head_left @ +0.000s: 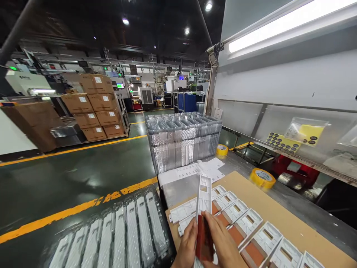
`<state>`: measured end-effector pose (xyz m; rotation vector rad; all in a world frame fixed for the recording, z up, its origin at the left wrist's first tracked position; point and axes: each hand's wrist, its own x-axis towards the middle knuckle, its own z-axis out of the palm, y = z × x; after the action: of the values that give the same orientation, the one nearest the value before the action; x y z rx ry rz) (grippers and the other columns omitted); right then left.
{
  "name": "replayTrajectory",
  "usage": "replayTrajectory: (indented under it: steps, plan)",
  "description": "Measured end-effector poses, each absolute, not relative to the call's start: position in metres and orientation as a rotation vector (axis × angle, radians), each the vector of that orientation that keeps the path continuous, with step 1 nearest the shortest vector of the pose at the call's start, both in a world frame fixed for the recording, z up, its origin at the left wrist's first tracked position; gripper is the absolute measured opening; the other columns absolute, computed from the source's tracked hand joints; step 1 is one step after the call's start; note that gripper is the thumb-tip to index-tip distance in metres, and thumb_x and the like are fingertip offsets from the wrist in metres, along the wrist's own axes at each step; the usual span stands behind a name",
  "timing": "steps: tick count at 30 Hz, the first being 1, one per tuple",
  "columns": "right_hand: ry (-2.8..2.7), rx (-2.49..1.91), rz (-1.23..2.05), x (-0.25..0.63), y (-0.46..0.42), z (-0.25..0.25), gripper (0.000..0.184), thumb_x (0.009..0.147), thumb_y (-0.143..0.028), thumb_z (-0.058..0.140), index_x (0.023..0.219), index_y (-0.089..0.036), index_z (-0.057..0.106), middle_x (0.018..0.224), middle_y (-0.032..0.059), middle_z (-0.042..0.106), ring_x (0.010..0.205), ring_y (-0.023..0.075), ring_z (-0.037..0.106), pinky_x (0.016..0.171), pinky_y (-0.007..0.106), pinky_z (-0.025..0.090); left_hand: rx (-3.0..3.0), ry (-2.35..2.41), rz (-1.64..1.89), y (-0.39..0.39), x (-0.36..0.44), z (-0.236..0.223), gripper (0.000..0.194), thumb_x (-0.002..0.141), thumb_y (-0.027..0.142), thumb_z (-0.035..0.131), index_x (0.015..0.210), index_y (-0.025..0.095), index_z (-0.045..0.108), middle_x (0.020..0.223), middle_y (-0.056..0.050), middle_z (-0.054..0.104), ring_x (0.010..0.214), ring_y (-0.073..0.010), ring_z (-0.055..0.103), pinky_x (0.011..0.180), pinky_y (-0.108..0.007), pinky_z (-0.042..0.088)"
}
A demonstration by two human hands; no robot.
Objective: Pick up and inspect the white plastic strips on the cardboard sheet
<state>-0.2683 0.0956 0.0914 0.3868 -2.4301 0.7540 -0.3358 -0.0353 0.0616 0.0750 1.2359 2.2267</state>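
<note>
Centrally, over the grey desk [240, 163] with its tan cardboard sheet [279, 208], the left hand [186, 242] and right hand [223, 240] grip a long white plastic panel [205, 204] from both sides (its far end raised). One dark red strip [205, 242] covers its near portion. Similar white panels [256, 223] lie right. Stacked clear plastic trays [184, 139] stand at the desk's far end.
</note>
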Motion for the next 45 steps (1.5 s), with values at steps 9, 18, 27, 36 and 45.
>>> replayTrajectory:
  steps: [9,18,27,36,45]
  plan:
    - [-2.360,0.262,0.662,-0.261,0.084,0.068,0.093,0.066,-0.016,0.049,0.151,-0.023,0.013,0.145,0.0081,0.041,0.126,0.0318,0.043,0.098,0.049,0.041,0.339,1.043,2.320,-0.035,-0.308,0.088,0.062,0.065,0.046,0.078,0.118,0.017,0.062,0.118,-0.014,0.065,0.120,-0.0360,0.052,0.109,-0.047,0.030]
    - [-2.219,-0.388,1.164,-0.245,0.074,0.084,0.063,0.092,-0.052,0.034,0.145,-0.018,0.027,0.138,0.0149,0.044,0.127,0.0282,0.043,0.097,0.044,0.043,0.386,1.059,2.238,-0.045,-0.283,0.091,0.069,0.062,0.054,0.076,0.116,0.015,0.064,0.105,-0.017,0.069,0.104,-0.0391,0.061,0.098,-0.052,0.041]
    - [-2.147,-0.626,1.546,-0.263,0.039,0.090,0.050,0.087,-0.069,0.031,0.081,-0.022,0.050,0.060,-0.0005,0.056,0.057,0.0170,0.056,0.055,0.029,0.045,0.085,1.209,2.421,-0.054,-0.261,0.057,0.064,0.060,0.048,0.081,0.114,0.019,0.067,0.117,-0.014,0.066,0.114,-0.0385,0.057,0.098,-0.045,0.046]
    - [-2.265,-0.569,1.625,-0.286,0.022,0.061,0.059,0.093,-0.066,0.025,0.086,-0.017,0.057,0.067,-0.0012,0.057,0.059,0.0115,0.055,0.058,0.029,0.046,-0.153,1.148,2.497,-0.072,-0.275,0.035,0.057,0.058,0.045,0.083,0.107,0.020,0.070,0.115,-0.013,0.067,0.123,-0.0371,0.050,0.106,-0.044,0.038]
    - [-2.633,-0.409,1.054,-0.367,0.004,0.039,0.026,0.088,-0.042,0.058,0.092,-0.017,0.061,0.098,0.0043,0.062,0.095,0.0187,0.058,0.087,0.043,0.047,-0.766,1.124,2.435,-0.187,-0.350,0.038,0.037,0.073,0.028,0.068,0.109,0.021,0.067,0.095,-0.005,0.074,0.107,-0.0316,0.063,0.092,-0.043,0.052]
